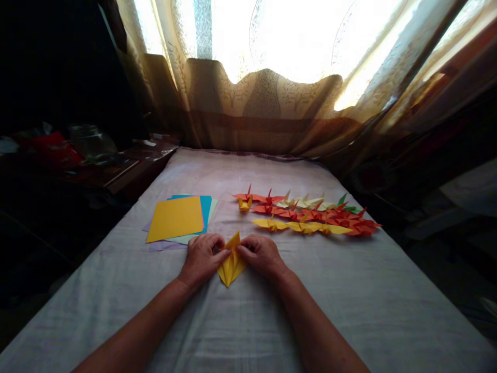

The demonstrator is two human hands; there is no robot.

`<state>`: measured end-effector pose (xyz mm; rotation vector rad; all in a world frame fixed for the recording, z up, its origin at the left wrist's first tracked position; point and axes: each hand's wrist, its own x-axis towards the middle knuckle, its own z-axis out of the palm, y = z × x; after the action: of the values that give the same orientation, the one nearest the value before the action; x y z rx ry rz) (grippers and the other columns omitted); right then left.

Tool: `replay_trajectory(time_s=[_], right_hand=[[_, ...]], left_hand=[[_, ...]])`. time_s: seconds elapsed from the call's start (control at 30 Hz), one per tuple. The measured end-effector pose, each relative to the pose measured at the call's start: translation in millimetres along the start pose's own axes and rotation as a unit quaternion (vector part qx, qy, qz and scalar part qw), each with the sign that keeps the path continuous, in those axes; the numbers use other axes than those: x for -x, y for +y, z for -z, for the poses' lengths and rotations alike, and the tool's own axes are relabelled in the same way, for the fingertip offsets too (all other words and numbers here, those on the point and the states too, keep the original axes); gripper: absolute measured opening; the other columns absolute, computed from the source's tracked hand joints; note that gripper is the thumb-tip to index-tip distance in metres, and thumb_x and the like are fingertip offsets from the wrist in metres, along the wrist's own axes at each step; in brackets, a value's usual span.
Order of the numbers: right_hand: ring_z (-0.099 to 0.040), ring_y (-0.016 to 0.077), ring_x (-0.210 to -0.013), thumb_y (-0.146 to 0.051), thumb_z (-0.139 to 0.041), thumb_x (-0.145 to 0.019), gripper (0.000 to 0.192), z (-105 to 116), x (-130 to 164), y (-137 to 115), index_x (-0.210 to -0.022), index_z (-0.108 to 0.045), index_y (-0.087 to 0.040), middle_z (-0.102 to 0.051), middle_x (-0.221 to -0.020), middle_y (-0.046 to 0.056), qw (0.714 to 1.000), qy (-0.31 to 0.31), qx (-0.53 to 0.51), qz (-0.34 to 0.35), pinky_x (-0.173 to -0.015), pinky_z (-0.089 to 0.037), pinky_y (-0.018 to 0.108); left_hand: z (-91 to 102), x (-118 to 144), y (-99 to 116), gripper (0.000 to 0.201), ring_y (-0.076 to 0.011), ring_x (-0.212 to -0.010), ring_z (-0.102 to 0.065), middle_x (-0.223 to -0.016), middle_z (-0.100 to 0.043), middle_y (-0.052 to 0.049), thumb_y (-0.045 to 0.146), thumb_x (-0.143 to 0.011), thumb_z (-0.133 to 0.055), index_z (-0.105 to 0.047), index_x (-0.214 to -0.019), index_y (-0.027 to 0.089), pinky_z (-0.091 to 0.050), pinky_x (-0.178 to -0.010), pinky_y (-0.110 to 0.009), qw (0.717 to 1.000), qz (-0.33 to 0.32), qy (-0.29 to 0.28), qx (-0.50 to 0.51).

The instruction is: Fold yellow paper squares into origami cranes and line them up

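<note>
Between my hands a partly folded piece of yellow origami paper [231,267] lies on the cloth, diamond-shaped, with creases running down to its near point. My left hand [204,256] pinches its left edge between thumb and fingers. On the opposite side my right hand [262,254] is closed on the right edge, thumb and forefinger near the upper point. To the left is a stack of coloured paper squares, a yellow-orange sheet [176,218] on top. Rows of folded paper cranes, yellow [306,227], red [310,214], cream and green, sit beyond my right hand.
A pale cloth [248,171] covers the table. One yellow folded piece [245,205] stands at the left end of the cranes. A dark side table with a glass jar [92,142] is at left. A patterned curtain [264,98] hangs behind.
</note>
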<state>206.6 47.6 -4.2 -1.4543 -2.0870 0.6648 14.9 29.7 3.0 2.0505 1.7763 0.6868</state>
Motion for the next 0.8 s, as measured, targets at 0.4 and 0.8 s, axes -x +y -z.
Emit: replay_trajectory(time_s=[0.4,0.8], right_hand=[[-0.056,0.0123,-0.062,-0.036,-0.063,-0.083,0.021,-15,-7,4,-0.091,-0.074,-0.02,-0.069,-0.075,0.0,0.987,0.047,-0.15,0.008,-0.058,-0.044,0.022],[-0.05,0.0118,-0.057,-0.041,-0.057,-0.081,0.028,-23,-9,-1,-0.066,-0.064,-0.019,-0.057,-0.061,-0.001,0.972,0.124,-0.2,0.007,-0.055,-0.041,0.023]], left_hand=[[1.5,1,5,0.011,-0.0213,-0.082,-0.06,-0.079,-0.07,0.0,0.03,-0.08,-0.066,-0.062,-0.074,0.022,-0.038,-0.082,-0.036,0.999,-0.021,0.004,-0.026],[-3.5,3,-2,0.015,-0.0218,-0.09,-0.062,-0.089,-0.073,-0.001,0.032,-0.09,-0.058,-0.071,-0.087,0.025,-0.037,-0.088,-0.038,0.997,-0.073,0.01,-0.003]])
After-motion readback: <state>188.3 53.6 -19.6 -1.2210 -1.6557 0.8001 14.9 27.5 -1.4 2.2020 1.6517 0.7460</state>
